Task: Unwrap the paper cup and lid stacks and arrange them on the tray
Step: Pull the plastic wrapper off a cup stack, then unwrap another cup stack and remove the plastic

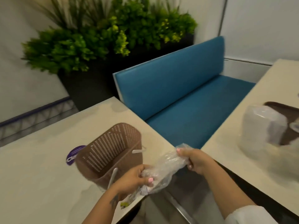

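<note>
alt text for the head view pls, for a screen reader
Both hands, left hand and right hand, grip a crumpled clear plastic wrapper beside a brown perforated basket on a pale table. A wrapped lid stack and brown tray sit on the right-hand table.

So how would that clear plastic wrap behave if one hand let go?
The plastic wrap is crumpled and sagging between the left hand and right hand, so it would probably droop limply. It looks thin, so likely very light and perhaps slippery.
</note>
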Motion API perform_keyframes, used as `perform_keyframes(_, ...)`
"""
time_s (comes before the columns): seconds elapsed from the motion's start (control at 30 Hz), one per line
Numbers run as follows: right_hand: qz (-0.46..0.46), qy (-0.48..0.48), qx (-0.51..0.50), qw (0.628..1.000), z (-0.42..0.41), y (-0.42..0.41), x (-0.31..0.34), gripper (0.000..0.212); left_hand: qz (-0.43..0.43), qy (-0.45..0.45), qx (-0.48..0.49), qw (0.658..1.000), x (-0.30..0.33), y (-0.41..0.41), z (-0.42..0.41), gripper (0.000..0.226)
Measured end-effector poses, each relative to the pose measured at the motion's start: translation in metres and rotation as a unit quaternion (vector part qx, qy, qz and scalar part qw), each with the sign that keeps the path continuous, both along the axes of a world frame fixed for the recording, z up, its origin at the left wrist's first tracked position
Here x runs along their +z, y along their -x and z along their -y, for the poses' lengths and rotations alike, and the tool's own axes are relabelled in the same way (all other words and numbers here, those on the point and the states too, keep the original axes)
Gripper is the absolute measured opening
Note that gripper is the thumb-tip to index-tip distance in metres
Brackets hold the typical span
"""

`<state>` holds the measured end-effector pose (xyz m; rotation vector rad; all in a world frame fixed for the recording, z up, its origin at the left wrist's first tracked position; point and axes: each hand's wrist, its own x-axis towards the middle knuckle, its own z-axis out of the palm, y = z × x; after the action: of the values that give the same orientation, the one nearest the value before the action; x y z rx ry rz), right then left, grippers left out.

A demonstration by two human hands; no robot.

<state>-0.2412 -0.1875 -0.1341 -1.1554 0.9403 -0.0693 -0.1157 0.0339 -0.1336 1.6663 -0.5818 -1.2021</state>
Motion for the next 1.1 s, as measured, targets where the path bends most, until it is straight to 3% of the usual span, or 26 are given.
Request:
perform_keyframes(0.07, -0.038, -0.005, 0.025, 0.999, -0.022, -0.023, -0.019, 0.015, -0.007, -0.029, 0.037, 0.999, -0.017, -0.011, -0.025, 0.036)
perform_keyframes(0.27, -0.092, -0.033, 0.053, 0.994, -0.056, -0.067, -0.056, 0.029, 0.01, -0.076, 0.068, 0.995, -0.049, -0.038, -0.069, 0.04)
perform_keyframes(0.47, -0.097, -0.047, 0.044, 0.993, -0.074, -0.088, -0.073, 0.029, 0.147, -0.133, 0.093, 0.976, -0.072, -0.05, -0.086, 0.028)
perform_keyframes(0.57, -0.087, -0.047, 0.029, 0.995, -0.083, -0.097, -0.081, 0.026, 0.283, -0.169, 0.139, 0.934, -0.082, -0.048, -0.089, 0.019)
perform_keyframes(0.73, -0.077, 0.024, 0.009, 0.997, -0.098, -0.106, -0.103, 0.022, 0.482, -0.275, 0.191, 0.81, -0.111, -0.019, -0.099, 0.047)
perform_keyframes(0.8, -0.079, 0.034, -0.015, 0.996, -0.102, -0.108, -0.111, 0.022, 0.539, -0.193, 0.223, 0.789, -0.115, -0.001, -0.1, 0.052)
perform_keyframes(0.87, -0.092, 0.043, -0.015, 0.995, -0.105, -0.111, -0.113, 0.031, 0.605, -0.134, 0.148, 0.77, -0.116, 0.013, -0.096, 0.059)
perform_keyframes(0.93, -0.104, 0.078, -0.017, 0.991, -0.109, -0.116, -0.113, 0.048, 0.642, -0.138, 0.037, 0.753, -0.126, 0.013, -0.093, 0.071)
perform_keyframes(1.0, -0.124, 0.173, -0.013, 0.977, -0.114, -0.117, -0.111, 0.064, 0.632, -0.191, -0.02, 0.751, -0.142, 0.005, -0.09, 0.089)
perform_keyframes(1.1, -0.114, 0.397, 0.002, 0.911, -0.118, -0.111, -0.103, 0.058, 0.606, -0.238, -0.048, 0.757, -0.162, -0.002, -0.089, 0.101)
